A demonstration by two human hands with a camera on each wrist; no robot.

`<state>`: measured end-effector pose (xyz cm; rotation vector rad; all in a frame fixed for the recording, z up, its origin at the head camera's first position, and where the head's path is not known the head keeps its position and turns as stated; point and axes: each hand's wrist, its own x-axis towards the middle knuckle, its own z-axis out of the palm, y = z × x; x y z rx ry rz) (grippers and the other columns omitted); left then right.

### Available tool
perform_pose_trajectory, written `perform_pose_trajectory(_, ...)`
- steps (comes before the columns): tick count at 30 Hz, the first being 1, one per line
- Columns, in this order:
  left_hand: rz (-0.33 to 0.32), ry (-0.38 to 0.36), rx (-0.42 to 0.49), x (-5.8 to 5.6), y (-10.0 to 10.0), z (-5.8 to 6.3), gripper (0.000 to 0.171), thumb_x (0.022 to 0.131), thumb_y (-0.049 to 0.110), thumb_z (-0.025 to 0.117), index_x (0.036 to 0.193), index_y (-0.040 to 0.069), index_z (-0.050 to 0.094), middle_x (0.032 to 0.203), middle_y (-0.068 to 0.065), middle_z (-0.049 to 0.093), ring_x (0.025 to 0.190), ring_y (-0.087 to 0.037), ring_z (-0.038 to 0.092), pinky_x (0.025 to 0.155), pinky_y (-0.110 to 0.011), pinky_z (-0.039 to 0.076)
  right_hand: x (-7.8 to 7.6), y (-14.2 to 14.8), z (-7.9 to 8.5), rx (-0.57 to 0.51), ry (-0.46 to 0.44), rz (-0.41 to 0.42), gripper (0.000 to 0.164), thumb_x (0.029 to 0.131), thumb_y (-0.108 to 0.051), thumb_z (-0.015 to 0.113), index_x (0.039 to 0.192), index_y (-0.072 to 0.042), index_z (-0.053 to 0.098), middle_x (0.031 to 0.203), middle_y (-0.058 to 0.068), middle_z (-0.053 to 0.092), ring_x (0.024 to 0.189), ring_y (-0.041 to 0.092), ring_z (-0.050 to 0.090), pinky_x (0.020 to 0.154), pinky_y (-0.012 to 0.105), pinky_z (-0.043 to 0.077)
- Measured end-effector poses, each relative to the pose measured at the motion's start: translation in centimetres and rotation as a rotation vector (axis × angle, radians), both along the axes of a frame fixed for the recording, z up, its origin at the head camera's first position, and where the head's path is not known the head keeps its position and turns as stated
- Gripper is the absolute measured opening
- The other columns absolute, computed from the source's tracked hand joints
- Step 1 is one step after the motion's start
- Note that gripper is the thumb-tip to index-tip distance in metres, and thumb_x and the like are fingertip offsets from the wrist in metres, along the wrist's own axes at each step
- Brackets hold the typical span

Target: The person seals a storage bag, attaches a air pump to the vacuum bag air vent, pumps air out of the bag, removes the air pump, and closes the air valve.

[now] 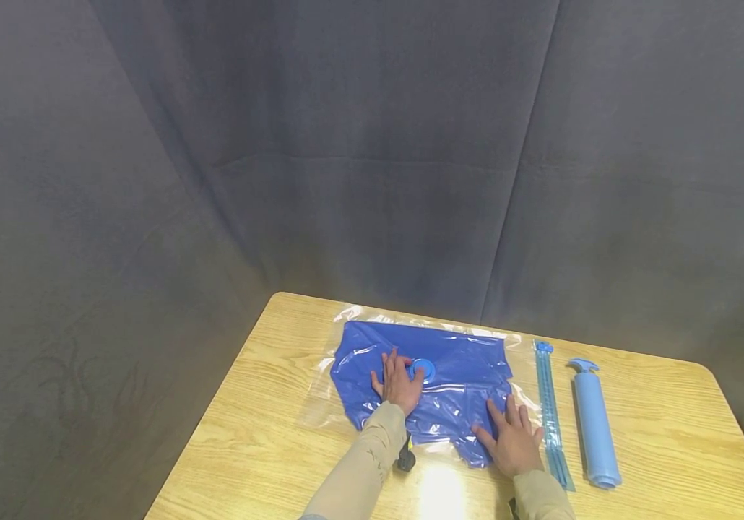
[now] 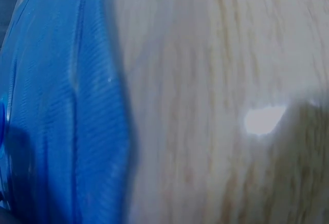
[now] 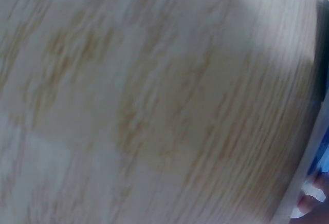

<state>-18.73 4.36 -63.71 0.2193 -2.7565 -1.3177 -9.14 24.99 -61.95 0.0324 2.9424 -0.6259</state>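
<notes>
A clear plastic vacuum storage bag (image 1: 326,397) lies flat, with folded blue cloth (image 1: 372,343) inside it. Near the bag's middle is a round blue valve (image 1: 427,367). My left hand (image 1: 401,384) rests on the bag just left of the valve, fingers spread, some right at its edge. Over the bag's lower right part, my right hand (image 1: 513,442) lies with fingers spread and extended, holding nothing. The left wrist view shows the edge of the blue cloth (image 2: 61,80) up close. Only fingertips (image 3: 308,201) of the right hand enter the right wrist view.
Along the bag's right end runs a teal zip strip (image 1: 550,404) with a blue slider (image 1: 544,347) at its far end. A light blue hand pump (image 1: 596,426) lies to the right on the wooden table (image 1: 242,433). Grey curtains (image 1: 372,144) hang behind the table.
</notes>
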Motion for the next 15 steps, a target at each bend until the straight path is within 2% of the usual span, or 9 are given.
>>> perform_pose_trajectory(6,-0.04,-0.028,-0.016,0.21,-0.11,0.17,0.033,0.085,0.043,0.067,0.101,0.017,0.054,0.155,-0.012,0.03,0.149,-0.038,0.015,0.113,-0.064,-0.001,0.01,0.04,-0.24,0.0,-0.007,-0.005,0.072,0.093,-0.052,0.053,0.146,-0.006,0.039,0.155,0.033,0.014,0.141,0.056,0.012,0.101,0.082,0.009)
perform_pose_trajectory(15,-0.058,-0.024,-0.024,0.31,-0.11,0.45,0.034,0.084,0.038,0.071,0.105,0.017,0.055,0.156,-0.013,0.029,0.149,-0.039,0.014,0.113,-0.065,-0.001,0.03,-0.07,-0.08,0.002,0.017,-0.008,0.07,0.092,-0.051,0.055,0.144,-0.006,0.042,0.153,0.034,0.019,0.139,0.057,0.016,0.099,0.083,0.011)
